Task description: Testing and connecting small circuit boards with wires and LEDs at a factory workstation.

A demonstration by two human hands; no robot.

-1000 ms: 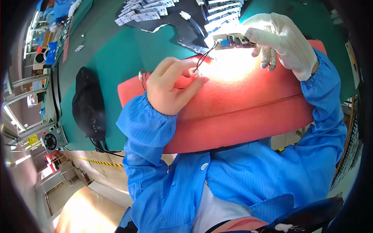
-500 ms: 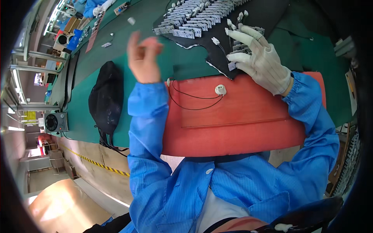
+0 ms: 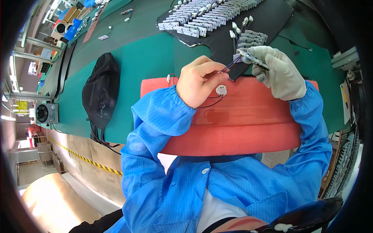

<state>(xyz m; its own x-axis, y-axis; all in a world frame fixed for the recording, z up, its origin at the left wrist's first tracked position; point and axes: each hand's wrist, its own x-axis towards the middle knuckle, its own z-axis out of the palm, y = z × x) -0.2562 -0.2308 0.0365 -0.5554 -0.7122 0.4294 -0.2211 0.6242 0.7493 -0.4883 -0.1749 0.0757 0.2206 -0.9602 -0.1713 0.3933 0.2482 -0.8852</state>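
Right grip [image 3: 283,73] is clamping a board [image 3: 253,59]; left grip [image 3: 200,81] is pinching wires [image 3: 232,64]. Gentle pulling is probably serving best.

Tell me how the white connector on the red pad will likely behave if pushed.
The white connector will probably feel light, as it looks small and plastic. It may twist or drag rather than roll freely, since black wires trail from it. Those wires look thin and loosely curved, so they would likely flex.
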